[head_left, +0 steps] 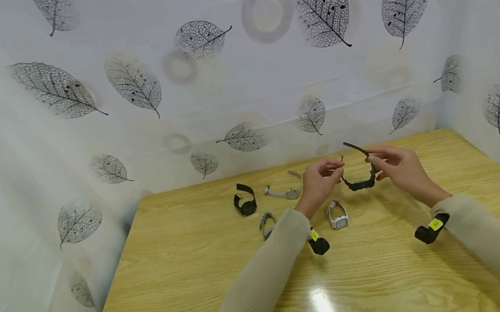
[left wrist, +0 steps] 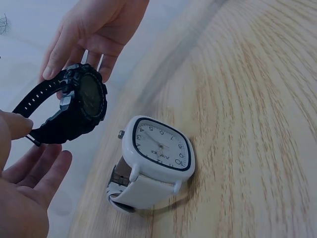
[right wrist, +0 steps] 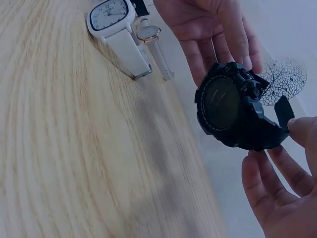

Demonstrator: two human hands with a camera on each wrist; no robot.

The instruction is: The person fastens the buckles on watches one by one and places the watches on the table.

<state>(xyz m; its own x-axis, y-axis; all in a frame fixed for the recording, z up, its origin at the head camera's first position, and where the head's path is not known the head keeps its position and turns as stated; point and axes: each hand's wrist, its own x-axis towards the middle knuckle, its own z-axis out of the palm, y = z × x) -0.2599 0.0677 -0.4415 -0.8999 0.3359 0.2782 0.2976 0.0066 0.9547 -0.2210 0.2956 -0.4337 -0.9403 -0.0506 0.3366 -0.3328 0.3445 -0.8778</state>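
Note:
A black digital-style wristwatch (head_left: 361, 185) is held up between both hands, its strap unfastened and its dark round face tilted. My left hand (head_left: 319, 184) pinches the buckle end of the strap between thumb and fingers. My right hand (head_left: 402, 172) grips the other strap, whose tail sticks up past the fingers. In the right wrist view the watch's face (right wrist: 221, 103) shows with its side buttons. Below the hands, a white square-faced watch (left wrist: 159, 148) stands on the table with its strap looped.
Left of the hands on the wooden table (head_left: 176, 280) lie a black watch (head_left: 248, 207), a pale-strapped watch (head_left: 290, 193) and a grey-strapped watch (head_left: 267, 222), partly hidden by the left sleeve. A leaf-print curtain (head_left: 228, 87) hangs behind the table.

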